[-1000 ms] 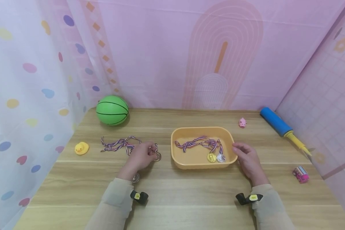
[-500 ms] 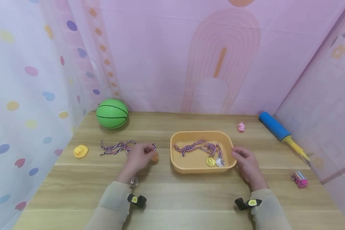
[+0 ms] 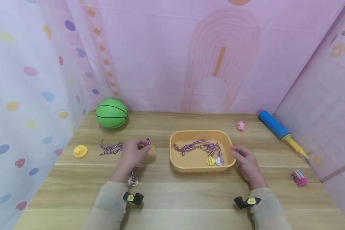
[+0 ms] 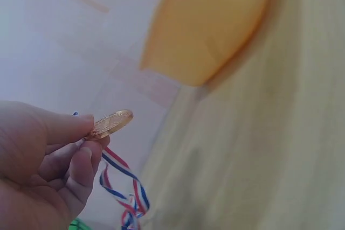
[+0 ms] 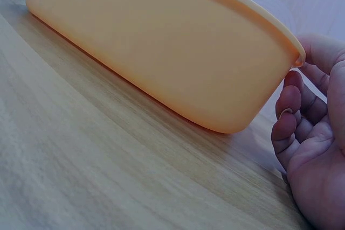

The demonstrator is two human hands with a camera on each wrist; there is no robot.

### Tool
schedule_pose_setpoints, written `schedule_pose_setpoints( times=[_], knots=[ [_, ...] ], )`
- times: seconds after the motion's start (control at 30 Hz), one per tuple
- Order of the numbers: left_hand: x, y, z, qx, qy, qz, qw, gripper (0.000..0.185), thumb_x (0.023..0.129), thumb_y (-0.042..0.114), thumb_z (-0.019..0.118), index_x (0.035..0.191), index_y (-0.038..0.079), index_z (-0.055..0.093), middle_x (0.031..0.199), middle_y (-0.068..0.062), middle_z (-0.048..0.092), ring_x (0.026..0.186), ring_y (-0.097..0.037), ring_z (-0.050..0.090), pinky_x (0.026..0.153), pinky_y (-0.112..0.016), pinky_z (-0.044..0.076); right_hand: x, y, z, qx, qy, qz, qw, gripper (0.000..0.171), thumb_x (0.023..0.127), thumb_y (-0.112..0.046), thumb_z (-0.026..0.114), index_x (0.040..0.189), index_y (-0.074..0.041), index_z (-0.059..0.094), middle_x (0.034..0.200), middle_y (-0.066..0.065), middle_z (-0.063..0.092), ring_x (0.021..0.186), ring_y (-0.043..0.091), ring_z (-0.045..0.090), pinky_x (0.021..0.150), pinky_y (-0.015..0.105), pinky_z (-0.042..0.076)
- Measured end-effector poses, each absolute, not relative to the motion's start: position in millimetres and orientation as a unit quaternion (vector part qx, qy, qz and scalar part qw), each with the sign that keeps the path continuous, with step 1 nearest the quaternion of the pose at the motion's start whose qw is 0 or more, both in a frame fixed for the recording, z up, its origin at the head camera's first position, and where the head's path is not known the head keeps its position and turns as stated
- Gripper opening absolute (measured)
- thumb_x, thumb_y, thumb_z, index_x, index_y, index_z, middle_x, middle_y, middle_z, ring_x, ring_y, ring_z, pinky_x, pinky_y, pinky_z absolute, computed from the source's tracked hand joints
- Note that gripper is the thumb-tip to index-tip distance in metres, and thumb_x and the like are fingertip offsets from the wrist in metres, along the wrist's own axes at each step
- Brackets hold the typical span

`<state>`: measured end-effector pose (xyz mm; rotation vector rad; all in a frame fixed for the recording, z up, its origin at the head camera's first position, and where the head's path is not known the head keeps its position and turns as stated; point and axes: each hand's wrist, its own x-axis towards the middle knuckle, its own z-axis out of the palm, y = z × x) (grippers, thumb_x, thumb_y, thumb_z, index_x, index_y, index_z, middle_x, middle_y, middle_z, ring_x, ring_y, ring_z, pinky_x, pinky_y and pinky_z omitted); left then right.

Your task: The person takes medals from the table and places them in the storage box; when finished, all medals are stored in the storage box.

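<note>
My left hand [image 3: 146,148] pinches a bronze medal [image 3: 151,150] by its edge, just above the table and left of the orange tray [image 3: 198,167]. The striped ribbon [image 3: 110,148] trails left from that hand. A silver medal [image 3: 133,181] lies by the left wrist. In the left wrist view, thumb and forefinger of the left hand [image 4: 89,133] hold the medal [image 4: 110,124], ribbon [image 4: 126,187] hanging below. The tray holds a gold medal [image 3: 210,161], a silver one [image 3: 219,161] and their ribbons [image 3: 198,145]. My right hand [image 3: 238,153] rests at the tray's right end, thumb by the rim [image 5: 291,47], fingers [image 5: 288,106] loosely curled.
A green ball [image 3: 111,113] sits at the back left, a yellow duck [image 3: 80,150] near the left edge. A pink pig [image 3: 241,126], a blue pump [image 3: 274,124] and a small toy car [image 3: 299,178] lie on the right. Curtains close in three sides.
The left hand has picked the bronze medal up off the table and drawn it slightly left, pulling the ribbon's loop in. The right hand and tray stayed put.
</note>
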<state>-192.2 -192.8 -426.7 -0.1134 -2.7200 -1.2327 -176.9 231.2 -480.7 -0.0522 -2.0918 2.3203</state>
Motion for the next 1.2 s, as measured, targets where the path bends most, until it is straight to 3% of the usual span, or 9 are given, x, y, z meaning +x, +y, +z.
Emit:
schedule_pose_setpoints(
  times=[0.3, 0.57, 0.93, 1.2],
  knots=[
    [-197.0, -211.0, -397.8, -0.039, -0.907, -0.415, 0.058, 0.018, 0.092, 0.021, 0.065, 0.100, 0.006, 0.069, 0.086, -0.007, 0.068, 0.073, -0.019, 0.057, 0.062, -0.032, 0.048, -178.7, 231.8, -481.5, -0.021, -0.669, 0.743, 0.009, 0.025, 0.091, -0.021, 0.067, 0.110, -0.005, 0.065, 0.111, -0.002, 0.060, 0.106, 0.015, 0.053, 0.085, 0.023, 0.051],
    [-206.6, -228.3, -365.8, -0.061, -0.905, -0.400, 0.133, 0.012, 0.090, 0.017, 0.068, 0.095, 0.006, 0.071, 0.082, -0.007, 0.069, 0.070, -0.018, 0.058, 0.056, -0.024, 0.048, -177.7, 231.7, -481.2, -0.009, -0.668, 0.744, 0.007, 0.026, 0.092, -0.021, 0.066, 0.112, -0.003, 0.065, 0.111, -0.002, 0.061, 0.105, 0.014, 0.054, 0.085, 0.023, 0.051],
    [-210.0, -222.2, -326.0, -0.045, -0.890, -0.433, 0.137, 0.022, 0.092, 0.025, 0.066, 0.103, 0.007, 0.069, 0.095, -0.007, 0.069, 0.079, -0.016, 0.058, 0.067, -0.023, 0.047, -177.0, 231.5, -477.5, -0.030, -0.669, 0.742, 0.001, 0.026, 0.090, -0.022, 0.068, 0.110, -0.006, 0.065, 0.111, -0.002, 0.060, 0.106, 0.014, 0.054, 0.085, 0.022, 0.051],
    [-218.9, -200.9, -302.9, -0.052, -0.866, -0.475, 0.145, 0.020, 0.090, 0.022, 0.069, 0.102, 0.006, 0.069, 0.095, -0.008, 0.069, 0.079, -0.015, 0.057, 0.065, -0.019, 0.047, -177.2, 229.3, -476.8, -0.027, -0.673, 0.739, 0.003, 0.028, 0.090, -0.024, 0.068, 0.111, -0.005, 0.065, 0.111, -0.002, 0.060, 0.105, 0.014, 0.054, 0.084, 0.022, 0.051]
  ],
)
